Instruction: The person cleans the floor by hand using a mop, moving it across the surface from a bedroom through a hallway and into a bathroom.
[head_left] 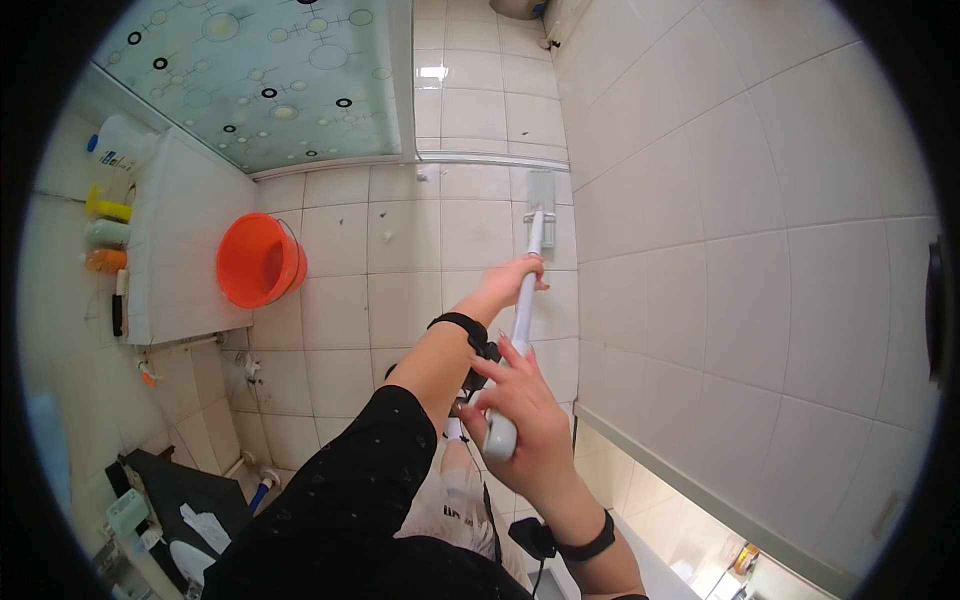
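Observation:
A flat mop with a pale grey head (541,190) and a white pole (523,318) slants across the floor in front of me. My left hand (512,280) is wrapped round the lower part of the pole, not far above the head. Higher up, my right hand (530,415) grips the thick grey end of the handle (499,440), its fingers partly straightened along it. The mop head lies on the tiles beside the right wall, just short of the metal door track (490,158). Black straps circle both my wrists.
An orange bucket (262,262) stands at the left by a white cabinet (195,240) with several bottles on it. A patterned glass door (270,80) is at the back left. Small bits of debris (388,237) dot the floor. A tiled wall (740,220) runs along the right.

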